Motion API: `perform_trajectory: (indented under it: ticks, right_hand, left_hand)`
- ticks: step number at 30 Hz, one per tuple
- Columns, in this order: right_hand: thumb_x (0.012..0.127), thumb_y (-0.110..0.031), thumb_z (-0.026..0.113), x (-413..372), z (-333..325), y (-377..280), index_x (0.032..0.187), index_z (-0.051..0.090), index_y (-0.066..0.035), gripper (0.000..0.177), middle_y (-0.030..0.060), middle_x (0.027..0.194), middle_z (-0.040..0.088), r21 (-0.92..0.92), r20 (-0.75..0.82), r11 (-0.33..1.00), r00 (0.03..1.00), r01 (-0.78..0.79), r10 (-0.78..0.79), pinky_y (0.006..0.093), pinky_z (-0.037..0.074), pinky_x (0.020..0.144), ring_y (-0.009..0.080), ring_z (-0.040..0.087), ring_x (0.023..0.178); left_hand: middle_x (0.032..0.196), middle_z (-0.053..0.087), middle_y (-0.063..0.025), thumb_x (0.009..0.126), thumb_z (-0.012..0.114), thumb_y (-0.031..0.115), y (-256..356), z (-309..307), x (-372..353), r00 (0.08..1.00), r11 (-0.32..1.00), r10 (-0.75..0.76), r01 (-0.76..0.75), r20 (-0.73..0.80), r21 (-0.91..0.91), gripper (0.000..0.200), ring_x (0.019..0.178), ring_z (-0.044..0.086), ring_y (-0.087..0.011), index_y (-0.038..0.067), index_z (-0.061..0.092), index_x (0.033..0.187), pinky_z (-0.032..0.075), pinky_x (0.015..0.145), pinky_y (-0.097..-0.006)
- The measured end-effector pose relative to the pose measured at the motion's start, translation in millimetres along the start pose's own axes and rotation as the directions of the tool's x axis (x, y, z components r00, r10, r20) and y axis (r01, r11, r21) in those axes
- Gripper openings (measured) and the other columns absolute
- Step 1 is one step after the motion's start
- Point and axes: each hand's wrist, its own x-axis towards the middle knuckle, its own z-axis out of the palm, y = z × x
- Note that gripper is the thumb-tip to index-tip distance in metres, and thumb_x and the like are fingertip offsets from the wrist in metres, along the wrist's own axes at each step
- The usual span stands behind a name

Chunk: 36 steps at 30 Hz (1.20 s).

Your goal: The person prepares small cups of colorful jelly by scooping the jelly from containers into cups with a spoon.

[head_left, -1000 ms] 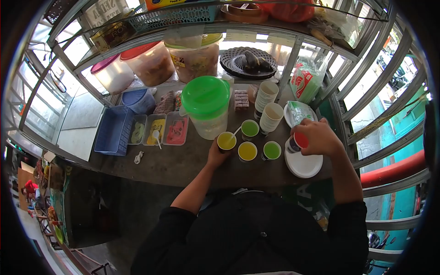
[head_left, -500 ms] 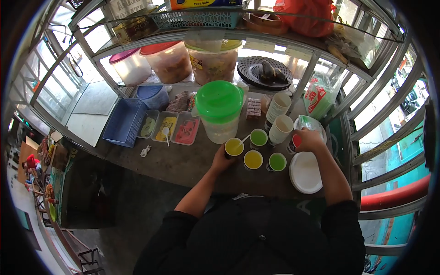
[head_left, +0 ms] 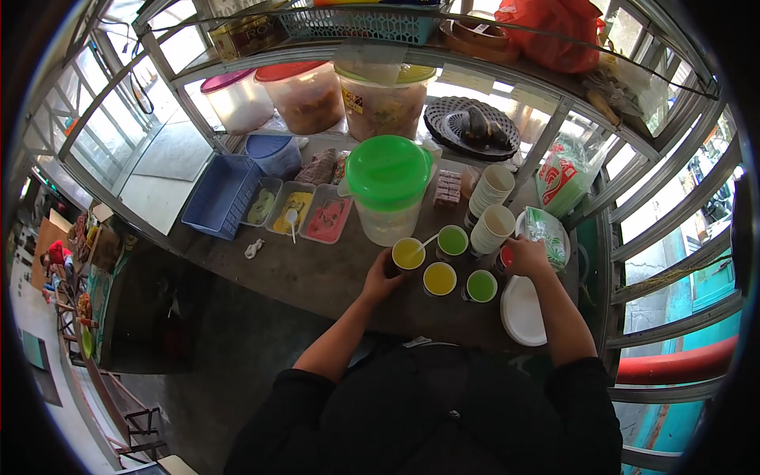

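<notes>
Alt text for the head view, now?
Left hand holds a cup of yellow liquid with a white utensil in it; right hand is at a red-filled cup. Between them stand two green-filled cups, near a jug.

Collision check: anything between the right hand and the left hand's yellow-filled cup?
Yes, three cups crowd that span: rear green-filled cup on the far side, front green-filled cup and front yellow-filled cup on the near side. The right hand has the red-filled cup at its fingers.
</notes>
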Motion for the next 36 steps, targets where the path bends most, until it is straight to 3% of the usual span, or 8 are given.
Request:
perform_trajectory:
  ticks: [8, 11, 14, 17, 21, 26, 32, 36]
  right_hand:
    - [0.067, -0.047, 0.085, -5, 8, 12, 0.139, 0.058, -0.024, 0.080, 0.0111, 0.124, 0.065, 0.167, -0.021, 0.986, 1.000, 0.004, 0.000, 0.0504, 0.048, 0.101, 0.0283, 0.067, 0.115]
    - [0.072, -0.044, 0.083, -21, 10, 15, 0.132, 0.062, -0.017, 0.069, 0.0111, 0.123, 0.066, -0.003, -0.211, 1.000, 0.977, -0.007, 0.006, 0.0470, 0.051, 0.095, 0.0317, 0.066, 0.112]
    - [0.077, -0.040, 0.081, -63, -63, -29, 0.123, 0.068, -0.013, 0.054, 0.0096, 0.113, 0.070, -0.099, -0.076, 0.993, 0.995, -0.069, 0.061, 0.0451, 0.053, 0.089, 0.0309, 0.067, 0.108]
    - [0.081, -0.043, 0.077, -72, -80, -54, 0.113, 0.071, -0.011, 0.045, 0.0108, 0.103, 0.071, 0.256, -0.167, 0.948, 0.974, 0.191, -0.152, 0.0440, 0.051, 0.088, 0.0284, 0.070, 0.100]
    - [0.084, -0.036, 0.076, -30, -45, -99, 0.137, 0.057, -0.006, 0.064, 0.0123, 0.094, 0.069, 0.633, -0.244, 0.701, 0.944, 0.329, -0.223, 0.0410, 0.053, 0.082, 0.0260, 0.069, 0.088]
    - [0.091, -0.028, 0.072, 7, 16, -164, 0.155, 0.035, -0.005, 0.077, 0.0078, 0.090, 0.065, 0.991, 0.020, 0.135, 0.998, -0.013, -0.056, 0.0297, 0.048, 0.050, 0.0155, 0.061, 0.058]
    - [0.091, -0.024, 0.074, 36, 8, -180, 0.140, 0.056, -0.003, 0.056, 0.0047, 0.088, 0.062, 0.947, 0.161, -0.246, 0.969, -0.205, -0.189, 0.0235, 0.038, 0.043, 0.0083, 0.051, 0.049]
    - [0.093, -0.025, 0.073, 44, 13, -196, 0.125, 0.067, -0.004, 0.039, 0.0023, 0.082, 0.064, 0.997, -0.006, 0.073, 0.987, 0.017, -0.159, 0.0224, 0.039, 0.044, 0.0075, 0.051, 0.047]
  left_hand:
    - [0.142, 0.056, -0.0141, 0.079, 0.085, 0.011, -7, 0, 4, 0.999, 0.998, -0.026, 0.027, 0.031, -0.057, 0.080, 0.134, 0.053, -0.0236, 0.002, 0.042, 0.146, 0.041, 0.113, -0.0374]
    - [0.142, 0.056, -0.0143, 0.078, 0.086, 0.013, -9, -2, 4, 0.999, 0.998, -0.016, 0.019, 0.044, -0.064, 0.081, 0.134, 0.053, -0.0240, 0.002, 0.042, 0.146, 0.042, 0.113, -0.0374]
    - [0.140, 0.058, -0.0149, 0.076, 0.087, 0.017, -15, -7, 8, 0.999, 0.999, 0.006, -0.007, 0.040, 0.039, 0.083, 0.132, 0.055, -0.0253, 0.001, 0.044, 0.145, 0.043, 0.111, -0.0376]
    - [0.137, 0.060, -0.0160, 0.075, 0.087, 0.018, -4, -6, 10, 0.999, 0.984, 0.015, -0.022, 0.039, 0.179, 0.084, 0.130, 0.057, -0.0268, 0.001, 0.045, 0.145, 0.045, 0.109, -0.0380]
    - [0.135, 0.061, -0.0175, 0.075, 0.084, 0.015, 31, -5, 13, 0.996, 0.946, 0.046, -0.069, 0.080, 0.318, 0.081, 0.129, 0.058, -0.0271, 0.002, 0.046, 0.145, 0.046, 0.107, -0.0384]
    - [0.134, 0.062, -0.0178, 0.076, 0.081, 0.015, 19, -6, 13, 0.996, 0.948, 0.045, -0.065, 0.070, 0.313, 0.077, 0.127, 0.060, -0.0285, 0.004, 0.047, 0.144, 0.047, 0.106, -0.0392]
    - [0.137, 0.060, -0.0167, 0.078, 0.084, 0.022, 9, -11, 8, 0.997, 0.942, 0.020, -0.044, 0.077, 0.333, 0.080, 0.130, 0.058, -0.0266, 0.004, 0.045, 0.146, 0.044, 0.109, -0.0387]
    - [0.135, 0.061, -0.0172, 0.078, 0.081, 0.016, -1, -11, 8, 0.995, 0.954, 0.068, -0.087, 0.076, 0.288, 0.075, 0.128, 0.059, -0.0287, 0.004, 0.047, 0.144, 0.047, 0.106, -0.0395]
